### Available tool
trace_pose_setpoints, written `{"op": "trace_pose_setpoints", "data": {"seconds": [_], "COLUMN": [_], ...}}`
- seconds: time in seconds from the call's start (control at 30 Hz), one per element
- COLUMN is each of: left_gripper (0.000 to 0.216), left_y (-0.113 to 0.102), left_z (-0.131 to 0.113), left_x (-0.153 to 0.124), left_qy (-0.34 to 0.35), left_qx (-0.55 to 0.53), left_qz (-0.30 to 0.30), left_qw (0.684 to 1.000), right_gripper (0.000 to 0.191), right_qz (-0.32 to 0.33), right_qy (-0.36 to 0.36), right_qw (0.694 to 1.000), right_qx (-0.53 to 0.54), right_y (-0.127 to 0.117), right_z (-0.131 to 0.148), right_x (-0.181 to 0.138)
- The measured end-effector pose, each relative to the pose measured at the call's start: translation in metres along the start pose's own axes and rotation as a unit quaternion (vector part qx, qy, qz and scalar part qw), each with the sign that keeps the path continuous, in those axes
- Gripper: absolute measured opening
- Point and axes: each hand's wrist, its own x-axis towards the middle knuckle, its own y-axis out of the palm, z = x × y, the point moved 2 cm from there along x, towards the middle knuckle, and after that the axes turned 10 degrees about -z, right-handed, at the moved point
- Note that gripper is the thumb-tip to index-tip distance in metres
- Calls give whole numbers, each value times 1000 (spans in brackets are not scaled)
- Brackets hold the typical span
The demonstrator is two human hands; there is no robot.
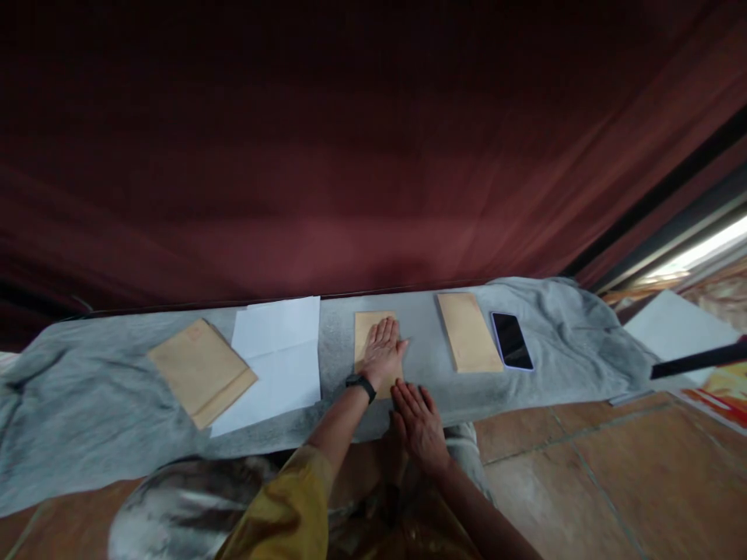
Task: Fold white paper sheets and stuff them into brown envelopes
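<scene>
A brown paper envelope [365, 325] lies flat in front of me on a grey cloth. My left hand [382, 354], with a dark watch at the wrist, rests palm down on it, fingers stretched out. At the envelope's lower right corner, my right hand [420, 424] touches the edge with its fingertips, fingers extended. Another brown envelope [470, 333] is to the right. Over on the left, more brown envelopes [201, 365], seemingly a small stack, partly overlap white paper sheets [285, 365] that have a fold line.
The grey cloth [117, 389] covers a long narrow surface. A phone [513, 341] with a dark screen lies right of the right envelope. Behind the surface hangs a dark red curtain [350, 194]. Floor tiles [612, 467] and a white sheet [680, 330] show at the right.
</scene>
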Motion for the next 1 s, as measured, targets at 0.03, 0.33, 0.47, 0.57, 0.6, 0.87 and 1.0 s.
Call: {"op": "trace_pose_setpoints", "data": {"seconds": [0.03, 0.33, 0.47, 0.57, 0.6, 0.87, 1.0], "left_gripper": [64, 63, 58, 52, 51, 63, 61], "left_y": [1, -3, -11, -22, -26, -33, -31], "left_z": [1, 13, 17, 12, 10, -15, -13], "left_x": [6, -9, -58, -101, -114, -177, -175], "left_qy": [-6, -4, 13, 25, 20, 44, 29], "left_qx": [1, -20, -33, -49, -50, -41, -36], "left_qz": [2, 24, 14, -25, -42, -91, -102], "left_qw": [1000, 1000, 999, 998, 998, 994, 994], "right_gripper": [49, 48, 47, 47, 48, 53, 50], "right_qz": [1, -12, -19, -15, -13, 8, 3], "right_qy": [-1, -3, -5, -5, -5, -19, 9], "right_qw": [1000, 1000, 1000, 1000, 1000, 1000, 1000], "right_qx": [-3, -3, -2, -2, -2, -1, 10], "right_y": [0, 0, 3, 7, 8, 9, 11], "right_z": [0, 0, 0, -1, -2, -6, -2], "right_x": [0, 0, -1, -4, -4, -9, -9]}}
